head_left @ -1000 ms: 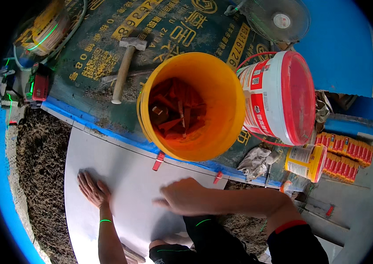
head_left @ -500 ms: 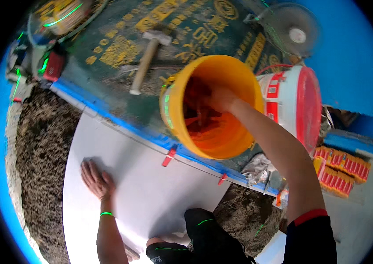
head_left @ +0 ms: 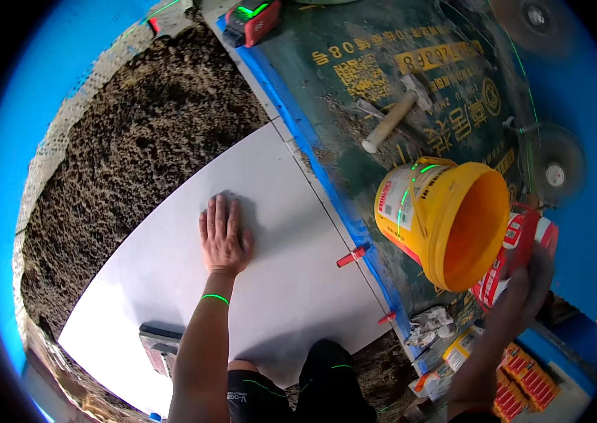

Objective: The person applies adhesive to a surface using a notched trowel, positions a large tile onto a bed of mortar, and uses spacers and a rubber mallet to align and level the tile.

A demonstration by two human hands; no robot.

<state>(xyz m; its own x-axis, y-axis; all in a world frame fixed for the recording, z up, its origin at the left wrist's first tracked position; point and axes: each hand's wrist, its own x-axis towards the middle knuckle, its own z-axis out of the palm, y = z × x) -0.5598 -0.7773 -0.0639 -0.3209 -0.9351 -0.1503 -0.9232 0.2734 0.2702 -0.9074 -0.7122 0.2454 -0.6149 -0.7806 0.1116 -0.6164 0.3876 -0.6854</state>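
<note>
My left hand (head_left: 224, 236) lies flat, fingers stretched out, on a large white tile (head_left: 291, 247) with a curved outer edge. Out of the yellow bucket (head_left: 443, 225), my right hand (head_left: 527, 285) is closed on a red wedge-shaped piece (head_left: 525, 240); motion blurs both. This hand is just right of the bucket's mouth, in front of the red-and-white pail (head_left: 549, 233). Two red wedges (head_left: 352, 256) stick out along the joint at the tile's right edge. Beside my left forearm, a flat grey tool (head_left: 161, 344) rests on the tile, its kind unclear.
Blue tape (head_left: 298, 141) edges a dark green sheet (head_left: 341, 155) bearing a hammer (head_left: 397, 116). A red device with green light (head_left: 260, 25) stands at its far corner. Rough mortar (head_left: 136, 148) lies beyond the tile. Orange-red packs (head_left: 524, 381) sit lower right.
My right hand has come out of the yellow bucket with a red piece. The view has turned, shifting the bucket and hammer rightward. My left hand stays flat on the tile.
</note>
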